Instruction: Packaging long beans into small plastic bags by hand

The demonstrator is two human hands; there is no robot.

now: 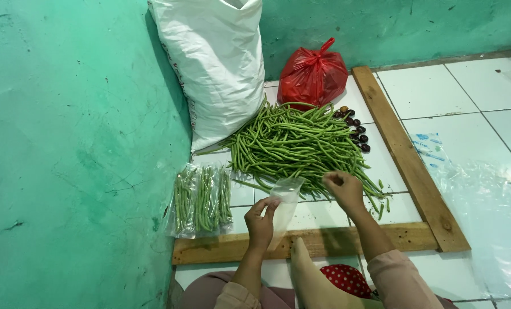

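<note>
My left hand (260,220) holds a small clear plastic bag (285,201) by its lower edge, the bag standing up from my fingers. My right hand (343,188) hovers with fingers curled at the near edge of a large pile of long green beans (292,146) spread on the white tiled floor; whether it pinches a bean I cannot tell. To the left, three clear bags filled with beans (203,200) lie side by side by the green wall.
A big white sack (218,63) leans in the corner, a knotted red plastic bag (312,74) beside it. Several small dark round fruits (355,129) lie right of the beans. Wooden planks (404,154) frame the spot. Clear plastic sheets (484,212) lie at right.
</note>
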